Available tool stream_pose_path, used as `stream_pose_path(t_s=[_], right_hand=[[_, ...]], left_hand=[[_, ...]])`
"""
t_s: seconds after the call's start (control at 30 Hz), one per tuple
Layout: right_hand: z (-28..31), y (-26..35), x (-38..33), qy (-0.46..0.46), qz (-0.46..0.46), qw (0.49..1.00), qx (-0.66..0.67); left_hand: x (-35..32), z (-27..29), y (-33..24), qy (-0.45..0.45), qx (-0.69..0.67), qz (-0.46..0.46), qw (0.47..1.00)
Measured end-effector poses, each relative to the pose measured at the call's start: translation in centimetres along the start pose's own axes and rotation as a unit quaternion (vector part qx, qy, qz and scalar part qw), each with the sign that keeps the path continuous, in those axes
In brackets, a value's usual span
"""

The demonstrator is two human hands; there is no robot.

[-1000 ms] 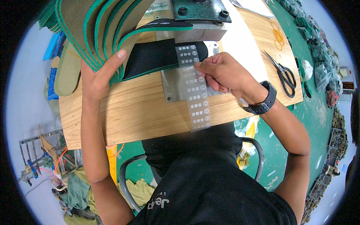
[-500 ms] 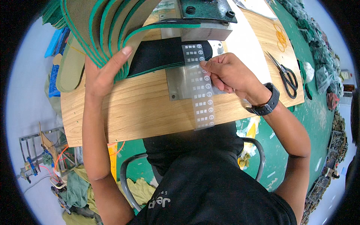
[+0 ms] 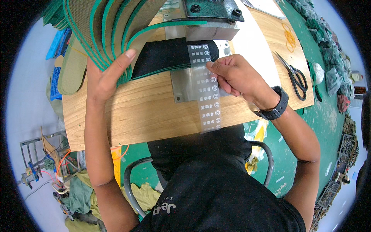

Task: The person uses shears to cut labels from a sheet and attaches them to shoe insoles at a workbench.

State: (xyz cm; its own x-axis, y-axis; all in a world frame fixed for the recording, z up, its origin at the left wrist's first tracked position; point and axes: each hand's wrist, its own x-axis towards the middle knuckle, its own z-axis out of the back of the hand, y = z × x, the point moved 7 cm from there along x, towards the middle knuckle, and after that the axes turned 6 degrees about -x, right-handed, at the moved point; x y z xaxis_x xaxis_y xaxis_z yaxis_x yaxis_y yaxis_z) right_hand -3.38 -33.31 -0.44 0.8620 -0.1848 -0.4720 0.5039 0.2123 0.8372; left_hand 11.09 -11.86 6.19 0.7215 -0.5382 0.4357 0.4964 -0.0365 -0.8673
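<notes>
While I look down from the head camera, everything is placed against the grey metal base plate (image 3: 185,83) set into the pale wooden bench top (image 3: 147,112).

Strip: a long clear plastic strip printed with rows of small white marks (image 3: 208,92) lies across the plate's right part. Its long axis runs away from me, the far end under the dark green metal press head (image 3: 210,11) and the near end past the plate, over the bench edge.

Right hand: my right hand (image 3: 235,75) sits just right of the plate, fingertips closed on the strip's right edge near its far end. It is a narrow pinch holding the strip.

Strip from grip: nearly all the strip lies nearer me than the pinch; only a short part lies beyond it, toward the press head.

Black piece: a flat black insole-shaped fabric piece edged in green (image 3: 166,56) lies at the plate's far left, its end under the strip.

Left hand: my left hand (image 3: 106,75) is left of the plate, spread wide against a fanned stack of tan mesh insoles with green rims (image 3: 108,27), thumb pressed to the nearest one, holding them up off the black piece.

Nearer hand: the right, already on the strip.

Aside: black-handled scissors (image 3: 295,77) lie well right of the plate, untouched.
</notes>
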Motion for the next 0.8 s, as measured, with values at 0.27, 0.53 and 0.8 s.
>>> stream_pose_path(t_s=[0.27, 0.53, 0.8], right_hand=[[0.12, 0.31, -0.22, -0.002, 0.002, 1.000, -0.028], [0.10, 0.19, -0.08, -0.006, -0.008, 0.999, -0.038], [0.04, 0.06, 0.04, -0.007, -0.006, 1.000, -0.026]], left_hand=[[-0.02, 0.00, 0.05, -0.001, -0.004, 0.017, 1.000], [0.17, -0.17, -0.17, 0.011, 0.006, 0.008, 1.000], [0.23, -0.05, 0.09, 0.009, 0.015, 0.029, 0.999]])
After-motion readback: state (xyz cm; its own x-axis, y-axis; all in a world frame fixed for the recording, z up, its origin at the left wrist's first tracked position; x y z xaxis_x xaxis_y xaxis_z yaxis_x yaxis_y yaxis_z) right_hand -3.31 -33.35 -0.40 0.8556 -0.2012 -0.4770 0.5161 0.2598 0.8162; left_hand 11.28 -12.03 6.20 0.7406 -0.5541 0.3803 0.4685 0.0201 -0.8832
